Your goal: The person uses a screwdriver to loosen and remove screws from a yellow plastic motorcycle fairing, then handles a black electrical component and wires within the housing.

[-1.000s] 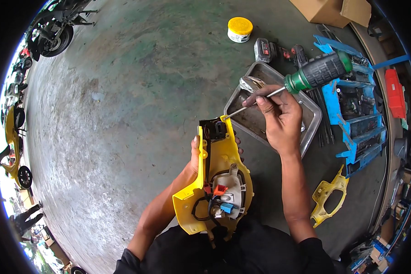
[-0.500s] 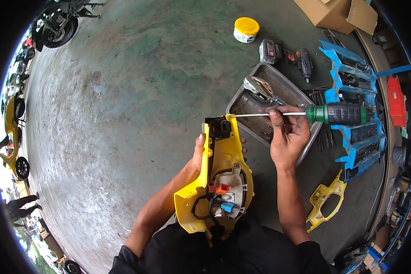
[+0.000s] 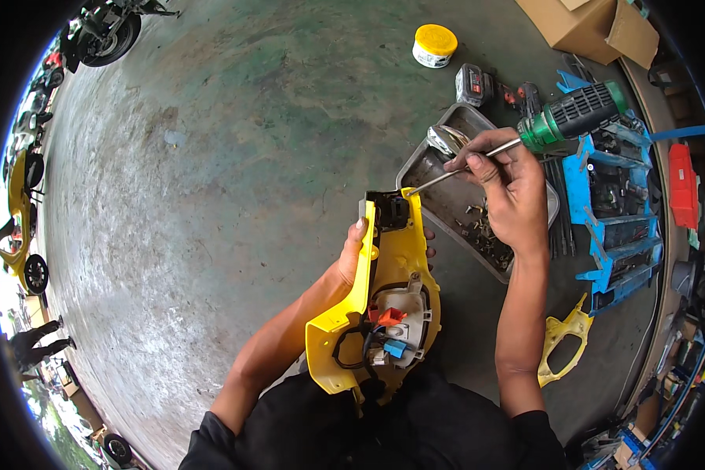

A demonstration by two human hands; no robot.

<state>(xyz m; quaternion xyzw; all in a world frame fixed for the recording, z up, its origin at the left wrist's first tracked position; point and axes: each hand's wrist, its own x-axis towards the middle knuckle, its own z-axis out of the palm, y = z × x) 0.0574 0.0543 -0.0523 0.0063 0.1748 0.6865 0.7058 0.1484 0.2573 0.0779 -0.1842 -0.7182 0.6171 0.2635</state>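
My left hand (image 3: 354, 252) is wrapped round a yellow plastic vehicle cover (image 3: 397, 249), its inner side facing up. Inside it sit the white back of a lamp (image 3: 407, 305), red and blue connectors, dark wires and a black part at the far end. Between the fingertips of my right hand (image 3: 517, 200) is the thin shaft of a screwdriver (image 3: 576, 116) with a green and black handle. The tool slants up to the right, its tip at the cover's far right corner. Whether a screw is under the tip, I cannot tell.
Beyond my right hand lies a metal tray (image 3: 420, 177) with small screws (image 3: 478, 229) and a chrome mirror (image 3: 448, 139). Around it are a blue toolbox (image 3: 581, 192), power tool (image 3: 525, 98), yellow-lidded tub (image 3: 435, 45), another yellow cover (image 3: 554, 333) and a cardboard box (image 3: 580, 30). Motorbikes (image 3: 110, 35) stand far left.
My right hand has moved slightly up and right, tilting the screwdriver from nearly level to handle-high. The cover has shifted slightly right and up in view, still in my left hand.
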